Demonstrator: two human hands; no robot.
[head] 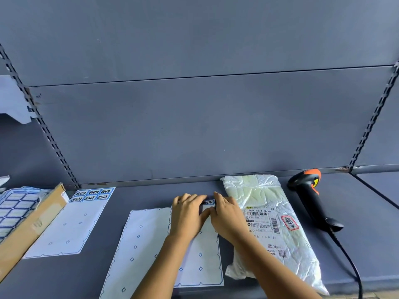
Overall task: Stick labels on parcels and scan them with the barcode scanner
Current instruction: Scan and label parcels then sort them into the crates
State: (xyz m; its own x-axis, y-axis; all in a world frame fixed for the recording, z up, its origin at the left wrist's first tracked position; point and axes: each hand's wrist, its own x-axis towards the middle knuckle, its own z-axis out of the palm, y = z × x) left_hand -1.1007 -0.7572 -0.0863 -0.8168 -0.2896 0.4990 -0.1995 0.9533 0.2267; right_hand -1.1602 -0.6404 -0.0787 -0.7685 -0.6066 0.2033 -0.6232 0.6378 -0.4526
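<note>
A white plastic parcel (pixel 257 195) lies on the grey shelf, carrying a printed shipping label (pixel 260 221) and a red-bordered sticker (pixel 290 222). Left of it lies a nearly bare label backing sheet (pixel 203 255) with one blue-bordered label (pixel 208 202) left at its top edge. My left hand (pixel 186 214) rests on the sheet's top, fingers curled over it. My right hand (pixel 226 214) meets it there, thumb and fingers pinching at that label. A black and orange barcode scanner (pixel 306 190) lies to the right of the parcel, untouched.
A second bare backing sheet (pixel 142 244) lies under the first. Another sheet (pixel 71 223) with several written labels sits at the left, beside a cardboard box (pixel 28 231) holding blank label sheets (pixel 13 210). The scanner's cable (pixel 349 262) runs toward the front edge.
</note>
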